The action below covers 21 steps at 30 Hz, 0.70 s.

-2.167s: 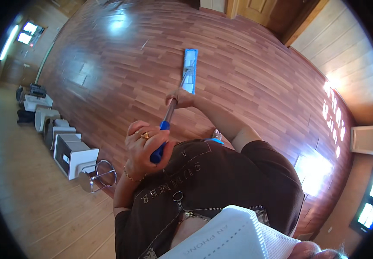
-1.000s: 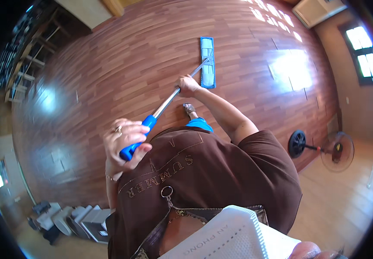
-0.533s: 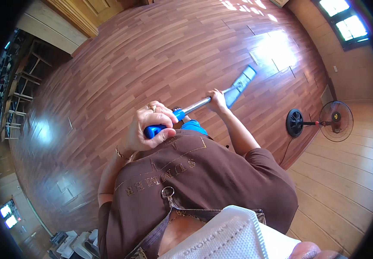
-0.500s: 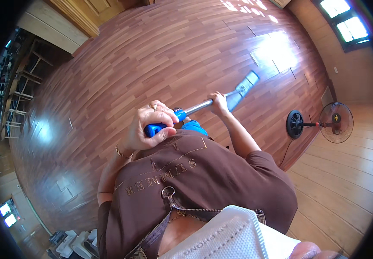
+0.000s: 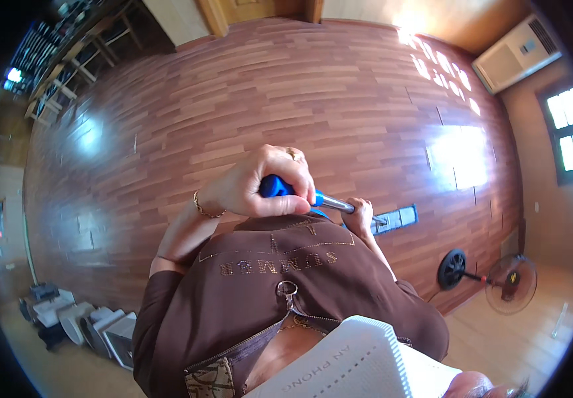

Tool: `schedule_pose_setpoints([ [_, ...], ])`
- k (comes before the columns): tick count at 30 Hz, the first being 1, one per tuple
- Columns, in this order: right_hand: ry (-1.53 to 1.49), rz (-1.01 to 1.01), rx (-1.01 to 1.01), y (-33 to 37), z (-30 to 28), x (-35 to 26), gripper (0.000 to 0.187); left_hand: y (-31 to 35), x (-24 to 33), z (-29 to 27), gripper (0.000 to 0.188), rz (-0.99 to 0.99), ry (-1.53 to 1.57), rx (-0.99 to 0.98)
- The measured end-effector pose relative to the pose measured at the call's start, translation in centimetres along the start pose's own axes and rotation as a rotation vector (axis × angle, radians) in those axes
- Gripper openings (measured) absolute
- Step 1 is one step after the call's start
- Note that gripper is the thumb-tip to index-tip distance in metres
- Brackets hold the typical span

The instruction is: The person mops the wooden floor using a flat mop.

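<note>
A flat mop [image 5: 331,203] slants away from my chest to the right, its shiny metal pole ending in a blue-grey rectangular head [image 5: 396,219] on the wooden floor. My left hand [image 5: 278,180], wearing a ring and a bracelet, is closed around the blue grip [image 5: 276,187] at the pole's top. Farther down, my right hand [image 5: 359,215] wraps round the metal pole, close to the mop head. Part of the pole's lower end is hidden behind that hand.
A standing fan [image 5: 510,282] with a round black base [image 5: 453,268] is at the right. Wooden chairs [image 5: 67,83] line the far left. Several white and grey items [image 5: 77,318] stand at the lower left. A white air conditioner [image 5: 517,54] is at the far right wall.
My view has turned, and the room has shifted in it. The mop head has swung nearer to me on the right side. Both hands keep their hold on the mop.
</note>
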State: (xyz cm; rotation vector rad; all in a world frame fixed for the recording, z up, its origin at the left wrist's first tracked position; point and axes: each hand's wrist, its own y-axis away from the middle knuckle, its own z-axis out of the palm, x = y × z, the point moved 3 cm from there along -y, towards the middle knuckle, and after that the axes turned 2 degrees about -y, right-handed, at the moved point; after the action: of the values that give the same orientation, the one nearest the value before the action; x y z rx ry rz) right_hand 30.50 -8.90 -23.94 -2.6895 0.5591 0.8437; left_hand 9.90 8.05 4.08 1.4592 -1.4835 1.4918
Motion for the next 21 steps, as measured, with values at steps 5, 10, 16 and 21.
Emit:
schedule_pose_setpoints([
  [5, -0.076, -0.108, -0.051, -5.3, 0.3, -1.4, 0.020, 0.2, 2.0, -1.1, 0.011, 0.075, -0.118, 0.026],
  [10, -0.096, -0.299, -0.180, -11.7, 2.9, -1.7, 0.013, 1.4, 2.4, -1.1, 0.013, 0.085, -0.253, 0.171],
  [16, -0.077, -0.539, -0.342, -19.7, 8.9, -3.8, 0.019, 3.8, 1.4, 0.0, 0.018, -0.004, -0.482, 0.435],
  [21, -0.071, -0.739, -0.377, -24.1, 15.0, -6.4, 0.017, 5.5, -0.2, 1.1, 0.018, -0.179, -0.671, 0.603],
])
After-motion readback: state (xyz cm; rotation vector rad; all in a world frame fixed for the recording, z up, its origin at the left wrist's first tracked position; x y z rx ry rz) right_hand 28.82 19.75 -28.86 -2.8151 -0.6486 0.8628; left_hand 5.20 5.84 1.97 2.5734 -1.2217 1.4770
